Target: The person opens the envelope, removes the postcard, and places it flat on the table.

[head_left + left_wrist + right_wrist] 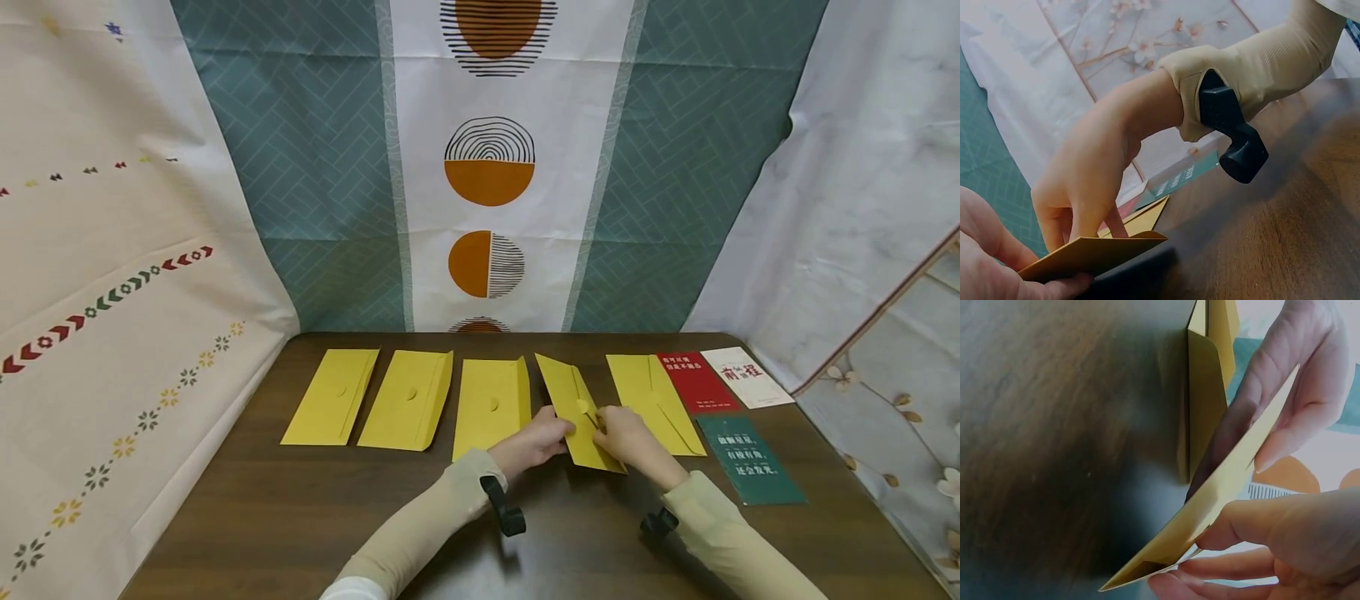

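A yellow paper envelope (pixel 561 385) is tilted up off the table between the two hands. My left hand (pixel 536 442) grips its left edge, with the thumb on the front and the other fingers behind it. From the other side my right hand (pixel 633 437) pinches the flap edge near the middle. In the right wrist view the envelope (pixel 1235 465) gapes at its lower end, and the right thumb and fingers (pixel 1241 525) lie on either side of its flap edge. The left wrist view shows the right fingers reaching down behind the raised envelope (pixel 1097 253).
Three yellow envelopes (pixel 330 400) lie in a row to the left, and another envelope (pixel 652 392) on the right. Beyond it are a red card (pixel 696 392), a white card (pixel 746 375) and a green card (pixel 750 467). Patterned cloth hangs behind the brown table (pixel 300 508).
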`<state>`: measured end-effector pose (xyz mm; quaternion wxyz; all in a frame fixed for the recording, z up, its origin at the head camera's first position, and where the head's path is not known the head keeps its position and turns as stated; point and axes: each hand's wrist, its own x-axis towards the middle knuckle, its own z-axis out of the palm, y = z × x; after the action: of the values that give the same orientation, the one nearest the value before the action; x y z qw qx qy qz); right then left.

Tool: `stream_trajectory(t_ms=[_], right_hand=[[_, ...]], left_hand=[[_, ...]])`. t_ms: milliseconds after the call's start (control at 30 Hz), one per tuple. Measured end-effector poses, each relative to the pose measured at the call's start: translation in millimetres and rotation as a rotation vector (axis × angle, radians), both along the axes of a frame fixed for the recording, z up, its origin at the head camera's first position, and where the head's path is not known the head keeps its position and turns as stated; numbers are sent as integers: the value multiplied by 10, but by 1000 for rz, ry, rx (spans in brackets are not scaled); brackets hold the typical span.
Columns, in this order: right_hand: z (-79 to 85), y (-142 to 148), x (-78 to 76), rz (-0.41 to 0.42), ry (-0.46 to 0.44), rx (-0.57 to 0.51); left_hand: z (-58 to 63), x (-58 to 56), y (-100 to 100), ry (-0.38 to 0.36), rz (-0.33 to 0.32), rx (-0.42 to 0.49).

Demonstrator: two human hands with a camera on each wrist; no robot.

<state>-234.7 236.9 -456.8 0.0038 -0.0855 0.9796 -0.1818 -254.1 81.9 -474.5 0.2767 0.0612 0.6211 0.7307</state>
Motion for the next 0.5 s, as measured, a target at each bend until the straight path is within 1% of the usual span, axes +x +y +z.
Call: stream_trajectory(t_ms=[100, 267, 367, 500], right_hand=[[14, -26, -6, 4, 8, -2], [23, -26, -25, -28, 30, 11], [52, -12, -29, -44, 6, -15], [118, 6, -42, -57, -62, -100]], left_hand=[[5, 5, -23, 6, 24, 11], [29, 22, -78, 2, 41, 15], [44, 27, -119, 5, 42, 17], [56, 3, -173, -13, 53, 51]])
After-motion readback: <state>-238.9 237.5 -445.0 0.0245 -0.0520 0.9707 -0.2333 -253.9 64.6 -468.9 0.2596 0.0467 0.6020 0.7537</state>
